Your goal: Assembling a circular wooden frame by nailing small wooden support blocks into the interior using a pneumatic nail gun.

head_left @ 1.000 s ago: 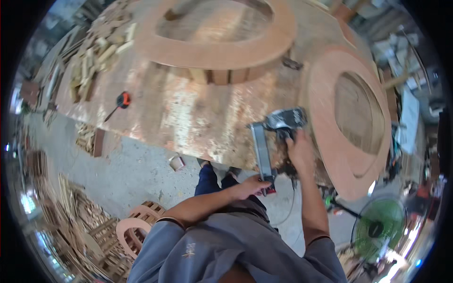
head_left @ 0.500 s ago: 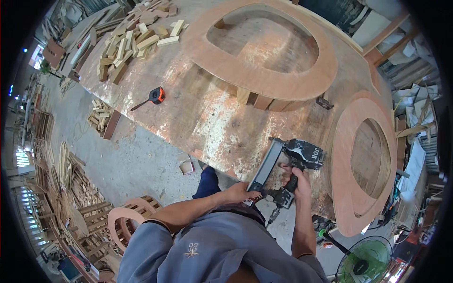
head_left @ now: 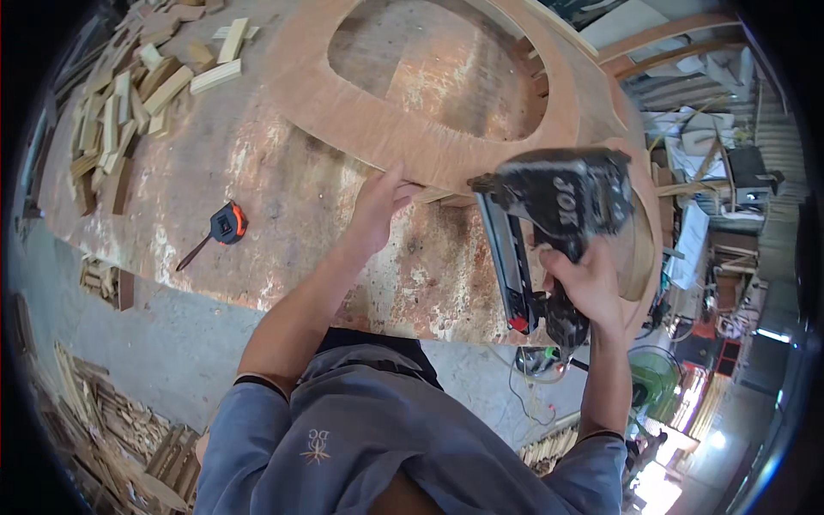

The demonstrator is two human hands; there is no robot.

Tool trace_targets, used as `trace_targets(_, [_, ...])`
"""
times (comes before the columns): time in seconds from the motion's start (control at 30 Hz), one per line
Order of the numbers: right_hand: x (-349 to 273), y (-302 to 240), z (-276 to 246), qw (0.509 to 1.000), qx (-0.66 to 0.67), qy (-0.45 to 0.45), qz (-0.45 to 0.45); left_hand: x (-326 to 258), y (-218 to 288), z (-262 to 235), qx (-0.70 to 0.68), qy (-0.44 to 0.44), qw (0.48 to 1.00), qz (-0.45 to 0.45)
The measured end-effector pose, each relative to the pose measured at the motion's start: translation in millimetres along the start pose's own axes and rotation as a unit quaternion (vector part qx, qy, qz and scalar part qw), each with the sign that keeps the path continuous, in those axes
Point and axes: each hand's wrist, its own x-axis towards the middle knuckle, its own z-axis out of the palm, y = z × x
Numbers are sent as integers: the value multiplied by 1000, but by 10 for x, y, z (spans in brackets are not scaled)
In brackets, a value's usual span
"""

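Currently: one nail gun (head_left: pixel 571 197), right hand (head_left: pixel 588 279) clamped on its handle (head_left: pixel 566 319), likely bearing its weight; one wooden ring (head_left: pixel 378 129), above the table (head_left: pixel 283 215), left hand (head_left: pixel 378 210) at its near edge, perhaps steadying it, finger closure unclear.

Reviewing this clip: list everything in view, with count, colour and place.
workbench: one, worn brown, across the middle
wooden ring: two, reddish-brown; one at the bench's far side, one at right, partly hidden
nail gun: one, black, in the right hand
tape measure: one, black and orange, bench left
thin stick-like tool: one, dark, beside the tape measure
wood blocks: many overlapping, pale to brown, upper left
wood scraps: uncountable, brown, lower left
floor: one, grey, below the bench
fan: one, green, lower right
shirt: one, grey, worn
left hand: one, bare, at the far ring's near edge
right hand: one, bare, gripping the nail gun
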Motion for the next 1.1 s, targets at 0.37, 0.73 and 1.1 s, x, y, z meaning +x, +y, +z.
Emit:
trace_targets(0.37, [312, -363, 285, 998, -6, -18, 56, 281, -114, -66, 3, -18, 1000, 14])
trace_targets(0.73, [-80, -107, -2, 946, -283, 2, 160, -293, 31, -1130, 135, -8, 990, 45])
trace_targets(1.1, [143, 964, 1246, 992, -106, -60, 15, -611, 2834, -3672, 390, 497, 682, 369])
